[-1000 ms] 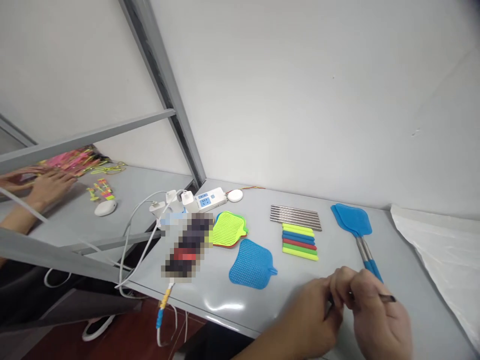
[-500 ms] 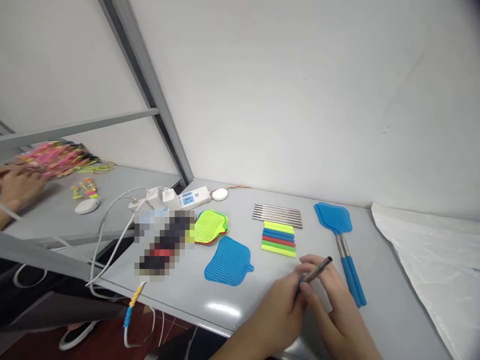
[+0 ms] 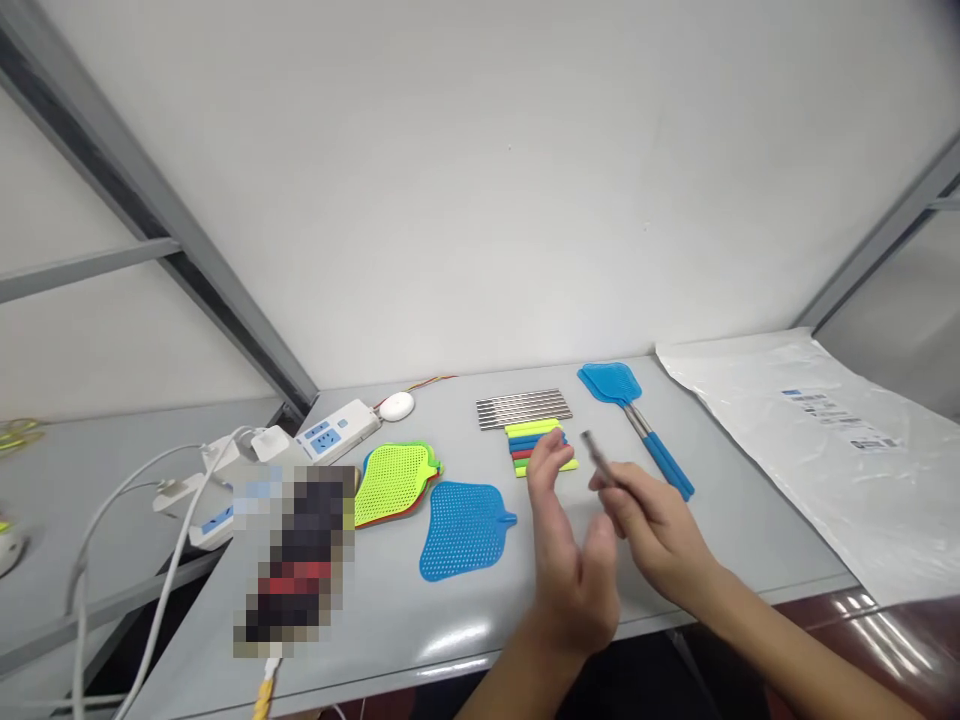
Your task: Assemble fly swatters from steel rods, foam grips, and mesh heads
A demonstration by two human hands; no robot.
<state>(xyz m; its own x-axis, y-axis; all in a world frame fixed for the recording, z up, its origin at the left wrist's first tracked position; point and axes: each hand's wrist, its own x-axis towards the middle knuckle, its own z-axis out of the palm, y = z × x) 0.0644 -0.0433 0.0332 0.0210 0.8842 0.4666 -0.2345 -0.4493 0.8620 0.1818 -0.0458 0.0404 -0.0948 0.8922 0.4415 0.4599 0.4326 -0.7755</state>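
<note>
My right hand [image 3: 660,530] is closed around a metal rod [image 3: 597,455], whose bare end points up and to the left; its other end is hidden in the hand. Beside it, my left hand [image 3: 570,570] is raised over the table with fingers and thumb apart, holding nothing. A blue perforated fly swatter head [image 3: 465,530] lies flat to its left. Farther left is a pile of swatter heads [image 3: 394,480], yellow-green on top. Behind my left hand are several coloured handle tubes [image 3: 529,430], partly covered, and a row of metal rods [image 3: 521,408]. Two blue fly swatters [image 3: 666,466] with metal shafts lie beyond my right hand.
White plastic sheeting [image 3: 810,450] covers the table's right end. A power strip [image 3: 337,430] with plugs and cables, a round white device [image 3: 396,406] and a pixelated object [image 3: 300,550] are on the left. A metal frame post [image 3: 225,290] stands at the left corner.
My hands have come apart: the left has opened and released its grip, while the right keeps the metal rod. The view has swung right, showing more of the plastic sheeting.
</note>
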